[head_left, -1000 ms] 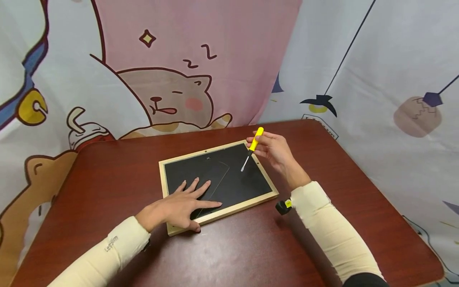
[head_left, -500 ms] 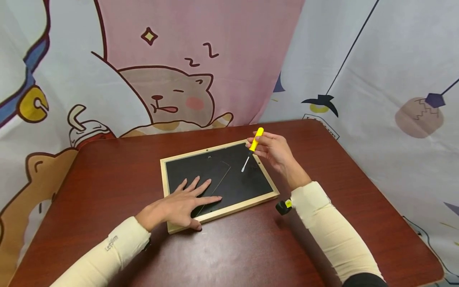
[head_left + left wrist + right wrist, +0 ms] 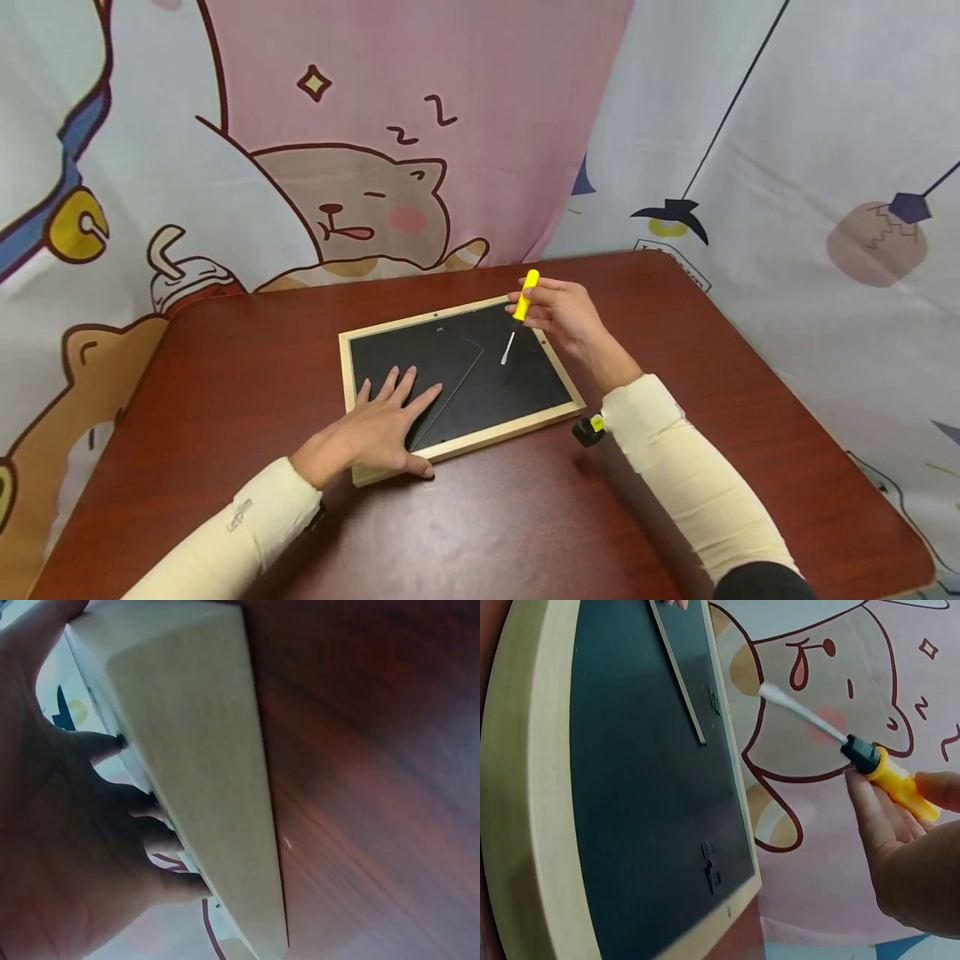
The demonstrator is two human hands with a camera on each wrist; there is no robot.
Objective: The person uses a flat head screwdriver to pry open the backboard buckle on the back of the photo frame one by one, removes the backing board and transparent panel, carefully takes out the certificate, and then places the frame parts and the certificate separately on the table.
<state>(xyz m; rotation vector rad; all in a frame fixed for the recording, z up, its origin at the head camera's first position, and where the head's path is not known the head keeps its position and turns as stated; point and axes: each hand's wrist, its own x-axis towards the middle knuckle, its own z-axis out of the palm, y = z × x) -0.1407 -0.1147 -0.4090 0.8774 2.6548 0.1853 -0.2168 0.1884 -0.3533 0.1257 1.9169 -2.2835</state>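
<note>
Our right hand (image 3: 567,317) pinches a flathead screwdriver (image 3: 524,303), its long axis slanting, pointing down-left; our left hand (image 3: 382,429), apart, spreads across the wood-framed panel (image 3: 525,387).

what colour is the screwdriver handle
The handle is yellow, showing best in the right wrist view.

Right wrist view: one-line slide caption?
Yellow-handled screwdriver in the right grip, tip clear of the wood-framed black board, cartoon backdrop behind.

Room to pass lies between two obstacles, the left fingers (image 3: 425,401) and the screwdriver (image 3: 522,311).
</note>
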